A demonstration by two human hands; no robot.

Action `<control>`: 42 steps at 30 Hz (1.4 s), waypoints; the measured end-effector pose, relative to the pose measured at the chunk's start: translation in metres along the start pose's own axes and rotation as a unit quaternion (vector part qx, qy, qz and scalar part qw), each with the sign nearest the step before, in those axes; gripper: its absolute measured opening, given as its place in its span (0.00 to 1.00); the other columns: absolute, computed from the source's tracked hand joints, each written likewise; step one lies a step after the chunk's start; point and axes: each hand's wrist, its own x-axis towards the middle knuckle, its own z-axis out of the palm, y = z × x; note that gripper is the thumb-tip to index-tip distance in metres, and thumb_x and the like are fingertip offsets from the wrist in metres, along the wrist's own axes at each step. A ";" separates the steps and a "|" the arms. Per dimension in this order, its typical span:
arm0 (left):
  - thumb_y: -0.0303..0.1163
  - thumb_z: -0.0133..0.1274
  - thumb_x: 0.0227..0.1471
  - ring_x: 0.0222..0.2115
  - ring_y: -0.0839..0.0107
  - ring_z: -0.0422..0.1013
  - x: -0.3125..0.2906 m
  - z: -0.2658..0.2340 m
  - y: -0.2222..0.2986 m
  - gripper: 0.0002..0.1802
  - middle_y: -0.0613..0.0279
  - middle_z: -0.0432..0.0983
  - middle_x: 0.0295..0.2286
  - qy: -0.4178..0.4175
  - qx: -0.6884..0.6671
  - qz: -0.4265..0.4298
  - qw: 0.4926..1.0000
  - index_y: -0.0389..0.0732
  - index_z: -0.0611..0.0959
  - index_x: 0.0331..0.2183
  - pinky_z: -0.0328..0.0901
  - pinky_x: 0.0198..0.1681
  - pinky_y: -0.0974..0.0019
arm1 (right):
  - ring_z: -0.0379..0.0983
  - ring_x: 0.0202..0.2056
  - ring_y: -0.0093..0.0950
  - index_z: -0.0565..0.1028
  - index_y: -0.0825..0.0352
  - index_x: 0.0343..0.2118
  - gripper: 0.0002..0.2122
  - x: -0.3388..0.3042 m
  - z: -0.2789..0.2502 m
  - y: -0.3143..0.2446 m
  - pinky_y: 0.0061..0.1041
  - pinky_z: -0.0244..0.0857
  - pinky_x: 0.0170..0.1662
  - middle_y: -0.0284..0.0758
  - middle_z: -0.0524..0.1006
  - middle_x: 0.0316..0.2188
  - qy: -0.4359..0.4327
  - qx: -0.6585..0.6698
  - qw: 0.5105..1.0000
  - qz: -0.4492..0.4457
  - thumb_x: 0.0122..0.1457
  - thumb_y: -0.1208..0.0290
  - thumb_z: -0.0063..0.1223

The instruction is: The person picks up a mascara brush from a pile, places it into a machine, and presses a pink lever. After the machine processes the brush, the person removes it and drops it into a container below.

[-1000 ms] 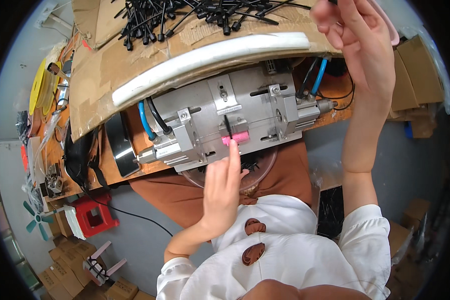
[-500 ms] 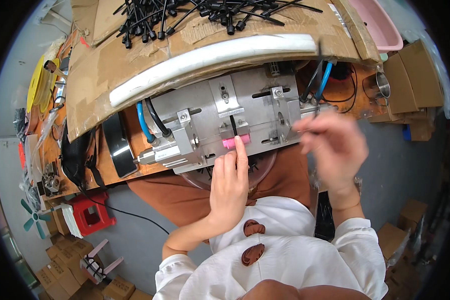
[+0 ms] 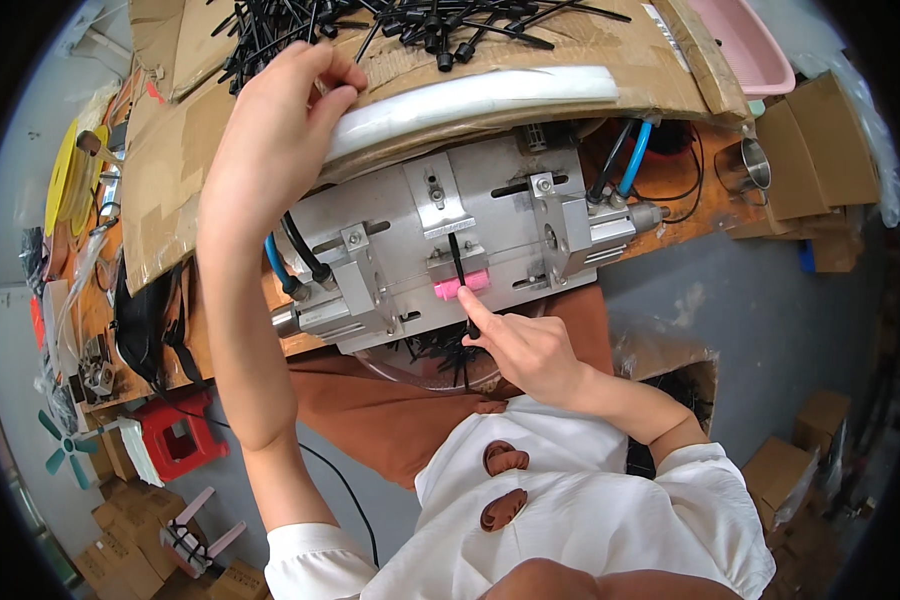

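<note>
Nearest, a softly wrinkled white blouse (image 3: 590, 500) lies behind a clear round bowl (image 3: 378, 370) of thin black pieces (image 3: 435, 346). The right hand (image 3: 532, 352) presses an outstretched index finger where a slim black rod (image 3: 457, 253) crosses a pink cylinder (image 3: 448, 290) on the grey metal fixture (image 3: 510, 222); whether its folded fingers grip anything, I cannot tell. Over a smooth white strip (image 3: 480, 95), the left hand (image 3: 288, 98) curls narrowly, contents unclear, beside spiky black rods (image 3: 440, 25) heaped on creased cardboard (image 3: 175, 200).
</note>
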 end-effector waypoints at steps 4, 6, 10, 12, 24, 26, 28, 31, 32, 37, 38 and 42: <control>0.21 0.54 0.48 0.26 0.68 0.66 -0.035 0.006 0.021 0.14 0.57 0.70 0.27 0.047 -0.083 -0.022 0.995 0.38 0.79 0.40 0.64 0.32 0.65 | 0.69 0.19 0.22 0.67 0.69 0.56 0.28 0.018 -0.036 -0.003 0.23 0.63 0.20 0.30 0.71 0.23 -0.111 -0.036 0.993 -0.020 0.50 0.71 0.60; 0.18 0.56 0.44 0.27 0.67 0.66 -0.066 0.018 0.044 0.23 0.58 0.70 0.28 0.137 -0.069 -0.020 0.988 0.38 0.77 0.46 0.63 0.32 0.65 | 0.70 0.19 0.24 0.72 0.70 0.51 0.26 0.053 -0.060 0.005 0.24 0.64 0.20 0.33 0.72 0.20 -0.044 -0.056 0.995 -0.074 0.46 0.74 0.63; 0.13 0.60 0.35 0.33 0.65 0.65 -0.145 0.053 0.089 0.40 0.57 0.70 0.32 0.125 0.015 -0.040 0.991 0.31 0.70 0.55 0.63 0.36 0.66 | 0.74 0.22 0.24 0.75 0.63 0.41 0.14 0.165 -0.087 0.046 0.22 0.65 0.21 0.31 0.74 0.25 0.121 -0.295 0.926 -0.204 0.49 0.76 0.53; 0.11 0.61 0.33 0.35 0.63 0.65 -0.167 0.077 0.102 0.43 0.56 0.70 0.34 0.094 0.005 -0.047 0.994 0.30 0.68 0.56 0.63 0.39 0.65 | 0.76 0.27 0.37 0.76 0.72 0.35 0.09 0.214 -0.103 0.055 0.29 0.70 0.30 0.45 0.78 0.27 -0.062 -0.304 0.942 -0.124 0.56 0.71 0.54; 0.14 0.51 0.37 0.34 0.63 0.64 -0.172 0.114 0.114 0.40 0.55 0.66 0.37 0.001 0.057 -0.035 0.998 0.27 0.63 0.57 0.65 0.38 0.65 | 0.72 0.22 0.18 0.72 0.75 0.42 0.18 0.261 -0.165 0.072 0.08 0.63 0.20 0.42 0.79 0.35 0.027 0.355 0.934 0.032 0.61 0.61 0.53; 0.13 0.51 0.37 0.34 0.63 0.64 -0.171 0.112 0.115 0.40 0.55 0.66 0.37 -0.001 0.050 -0.033 0.998 0.27 0.63 0.57 0.65 0.38 0.65 | 0.75 0.31 0.25 0.74 0.71 0.39 0.12 0.235 -0.185 0.071 0.18 0.69 0.31 0.42 0.77 0.36 -0.065 0.509 0.858 -0.021 0.59 0.67 0.55; 0.13 0.50 0.37 0.35 0.62 0.65 -0.172 0.106 0.113 0.40 0.55 0.66 0.37 -0.018 0.054 -0.036 0.998 0.28 0.63 0.57 0.65 0.37 0.65 | 0.75 0.29 0.25 0.75 0.69 0.38 0.10 0.185 -0.166 0.035 0.19 0.69 0.29 0.39 0.78 0.34 -0.008 0.425 0.905 0.030 0.56 0.71 0.56; 0.15 0.50 0.38 0.35 0.62 0.65 -0.137 0.071 0.099 0.39 0.55 0.66 0.36 0.027 0.044 -0.004 0.999 0.31 0.66 0.56 0.65 0.38 0.65 | 0.77 0.23 0.24 0.79 0.65 0.35 0.12 0.100 -0.103 0.012 0.18 0.71 0.27 0.36 0.80 0.27 0.141 0.229 0.963 -0.015 0.46 0.80 0.64; 0.16 0.51 0.39 0.34 0.61 0.65 -0.115 0.055 0.090 0.37 0.55 0.67 0.35 0.076 0.059 0.027 0.995 0.35 0.69 0.55 0.65 0.38 0.65 | 0.75 0.21 0.23 0.74 0.73 0.41 0.16 0.068 -0.098 0.007 0.20 0.69 0.25 0.41 0.80 0.30 0.005 0.082 0.995 -0.048 0.46 0.85 0.59; 0.18 0.51 0.48 0.31 0.58 0.72 0.030 0.033 0.040 0.15 0.53 0.72 0.32 0.261 0.139 0.224 0.929 0.33 0.75 0.42 0.69 0.37 0.65 | 0.72 0.19 0.22 0.69 0.75 0.53 0.28 -0.005 -0.022 -0.005 0.23 0.64 0.21 0.35 0.77 0.24 -0.005 -0.009 1.000 -0.017 0.45 0.81 0.62; 0.18 0.51 0.48 0.31 0.58 0.72 0.039 0.030 0.032 0.15 0.53 0.72 0.32 0.261 0.144 0.222 0.929 0.33 0.75 0.42 0.69 0.37 0.65 | 0.70 0.18 0.22 0.67 0.75 0.54 0.29 -0.003 -0.009 -0.003 0.23 0.63 0.20 0.34 0.77 0.25 0.023 0.010 0.999 -0.033 0.46 0.80 0.61; 0.13 0.52 0.41 0.37 0.49 0.70 0.055 0.016 0.031 0.16 0.47 0.71 0.33 0.049 0.043 0.146 0.987 0.32 0.77 0.37 0.66 0.41 0.59 | 0.71 0.18 0.22 0.66 0.75 0.55 0.29 0.000 -0.006 0.000 0.23 0.63 0.21 0.34 0.77 0.24 -0.029 -0.017 0.999 0.004 0.47 0.80 0.60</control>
